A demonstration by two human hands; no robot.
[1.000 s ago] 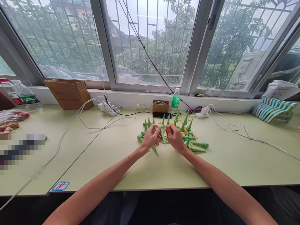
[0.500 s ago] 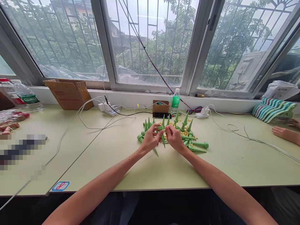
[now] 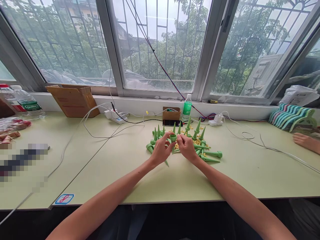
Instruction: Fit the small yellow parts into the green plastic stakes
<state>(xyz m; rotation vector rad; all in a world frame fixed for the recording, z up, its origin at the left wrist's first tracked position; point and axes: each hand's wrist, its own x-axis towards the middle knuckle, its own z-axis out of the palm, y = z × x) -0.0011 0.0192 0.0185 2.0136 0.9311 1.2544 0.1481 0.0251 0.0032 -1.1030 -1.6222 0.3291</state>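
Note:
My left hand (image 3: pixel 161 150) pinches a green plastic plant-watering spike (image 3: pixel 173 137) by its cup-shaped end, with the hollow opening facing up towards me and the point hanging down. Close beside that opening is my right hand (image 3: pixel 186 146), thumb and finger pressed together; whatever they hold is too small to make out. Around and behind both hands lie several more green spikes (image 3: pixel 197 130), some standing point up and others on their sides. Small yellow plastic pieces (image 3: pixel 206 146) are scattered among them, partly hidden by my hands.
A green-labelled bottle (image 3: pixel 187 107), a small cardboard box (image 3: pixel 171 113) and a black phone (image 3: pixel 172 123) stand behind the pile. White cables (image 3: pixel 265 146) cross the table on both sides. At far right, another person's hand (image 3: pixel 306 141) rests near stacked hangers (image 3: pixel 291 118).
The spike in my left hand has turned so its hollow end now faces me. My right hand stays almost still. Another person's hand has come in at the right edge.

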